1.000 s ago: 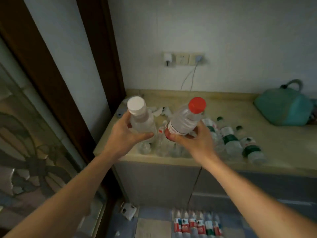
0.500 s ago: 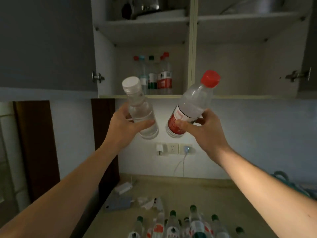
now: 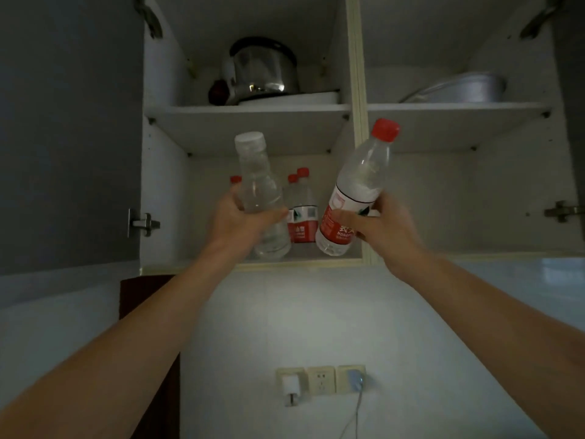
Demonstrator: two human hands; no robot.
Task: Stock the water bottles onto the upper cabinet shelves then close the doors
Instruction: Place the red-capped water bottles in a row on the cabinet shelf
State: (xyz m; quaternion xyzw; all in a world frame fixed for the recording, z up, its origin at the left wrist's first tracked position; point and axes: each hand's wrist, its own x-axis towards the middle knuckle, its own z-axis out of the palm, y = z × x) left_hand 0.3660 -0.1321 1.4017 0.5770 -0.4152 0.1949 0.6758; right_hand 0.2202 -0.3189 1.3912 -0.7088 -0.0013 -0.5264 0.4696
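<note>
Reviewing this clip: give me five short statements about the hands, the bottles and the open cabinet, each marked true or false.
1. The left hand grips a clear plastic bottle with a white cap. True.
2. The right hand holds a green-capped bottle. False: its clear plastic bottle with a red label has a red cap.
3. Red-capped bottles already stand on the lower left shelf. True.
4. The shiny metal pot sits in the right compartment. False: it is on the upper left shelf.
5. The cabinet doors are closed. False: both compartments stand open.
</note>
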